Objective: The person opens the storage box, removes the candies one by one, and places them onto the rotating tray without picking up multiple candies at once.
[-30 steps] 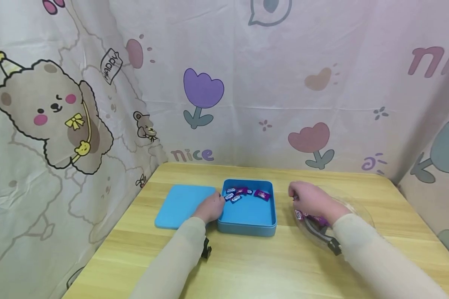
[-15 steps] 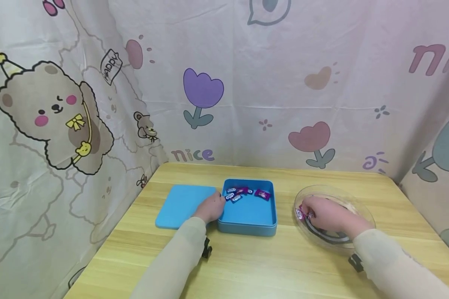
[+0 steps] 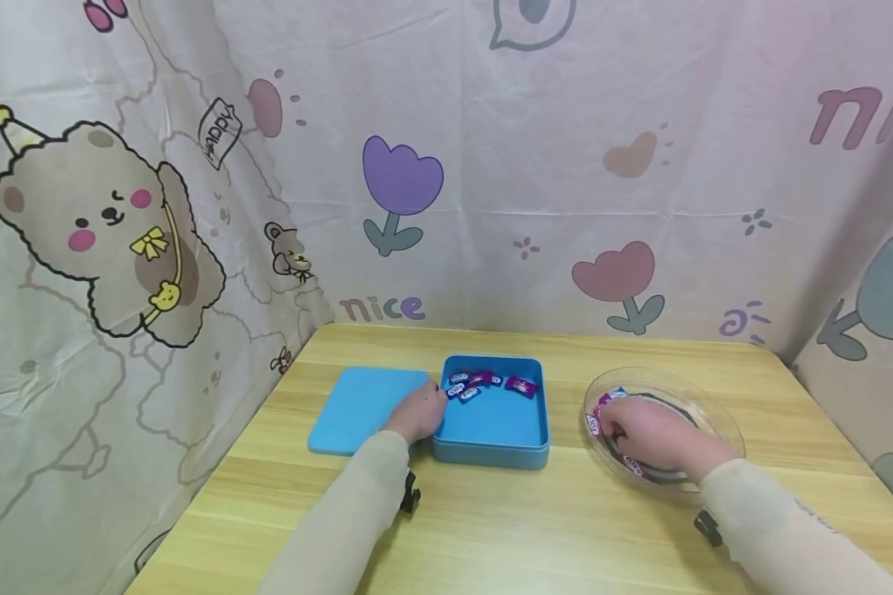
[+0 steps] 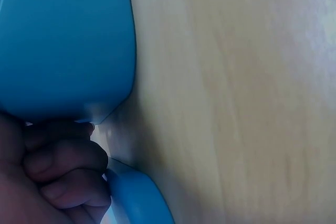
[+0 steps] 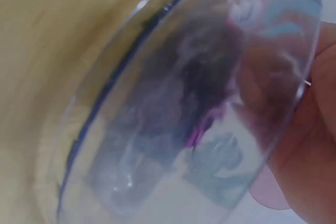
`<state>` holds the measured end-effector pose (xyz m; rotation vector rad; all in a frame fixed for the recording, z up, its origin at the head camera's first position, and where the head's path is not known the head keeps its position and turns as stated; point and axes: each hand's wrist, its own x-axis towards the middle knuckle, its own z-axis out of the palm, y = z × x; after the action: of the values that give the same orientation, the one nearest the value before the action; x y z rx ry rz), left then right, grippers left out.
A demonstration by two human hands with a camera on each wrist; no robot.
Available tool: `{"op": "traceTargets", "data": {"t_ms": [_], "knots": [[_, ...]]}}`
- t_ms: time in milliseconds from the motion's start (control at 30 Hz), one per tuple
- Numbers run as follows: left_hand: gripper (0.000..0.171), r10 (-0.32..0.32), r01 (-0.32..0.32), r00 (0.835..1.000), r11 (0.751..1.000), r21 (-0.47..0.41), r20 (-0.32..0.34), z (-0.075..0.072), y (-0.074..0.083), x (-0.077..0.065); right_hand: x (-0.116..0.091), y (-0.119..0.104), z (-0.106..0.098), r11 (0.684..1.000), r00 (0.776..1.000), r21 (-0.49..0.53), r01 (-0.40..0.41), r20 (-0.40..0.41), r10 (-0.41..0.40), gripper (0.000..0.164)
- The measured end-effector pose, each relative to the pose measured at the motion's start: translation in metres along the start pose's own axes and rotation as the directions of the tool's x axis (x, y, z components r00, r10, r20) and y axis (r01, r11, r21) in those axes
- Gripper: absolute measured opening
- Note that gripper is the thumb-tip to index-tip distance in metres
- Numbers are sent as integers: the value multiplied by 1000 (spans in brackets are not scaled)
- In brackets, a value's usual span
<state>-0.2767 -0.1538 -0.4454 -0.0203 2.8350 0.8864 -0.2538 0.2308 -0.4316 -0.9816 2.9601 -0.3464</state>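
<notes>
Near the middle of the head view, a blue box (image 3: 494, 417) sits on the wooden tabletop (image 3: 491, 521), with its flat blue lid (image 3: 357, 405) lying just to its left. Several purple wrapped candies (image 3: 484, 383) lie along the far wall inside the box. At the box's left edge rests the left hand (image 3: 419, 415), fingers curled against the wall between box and lid; the left wrist view shows those curled fingers (image 4: 63, 174) touching the blue rim, holding nothing else that can be seen. Toward the right of the frame stands a clear glass bowl (image 3: 714, 413) with a few more candies (image 3: 594, 423) in it. Inside the bowl is the right hand (image 3: 651, 434), fingers bent down over the candies; whether it grips one cannot be told.
</notes>
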Motion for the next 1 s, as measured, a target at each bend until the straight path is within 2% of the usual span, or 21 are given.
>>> {"op": "traceTargets", "data": {"t_ms": [200, 433, 800, 1000], "knots": [[52, 10, -10, 1000, 1000, -9, -6, -1, 1, 2, 4, -5, -9, 999, 1000, 29, -19, -19, 20, 24], [53, -1, 1, 1000, 1000, -16, -1, -2, 2, 1, 18, -26, -23, 999, 999, 50, -21, -39, 23, 16], [52, 2, -2, 1000, 1000, -17, 2, 0, -2, 1, 50, -57, -22, 1000, 998, 18, -18, -62, 19, 37], [54, 7, -7, 1000, 1000, -11, 8, 1, -3, 1, 73, -70, -18, 1000, 997, -19, -17, -71, 16, 41]]}}
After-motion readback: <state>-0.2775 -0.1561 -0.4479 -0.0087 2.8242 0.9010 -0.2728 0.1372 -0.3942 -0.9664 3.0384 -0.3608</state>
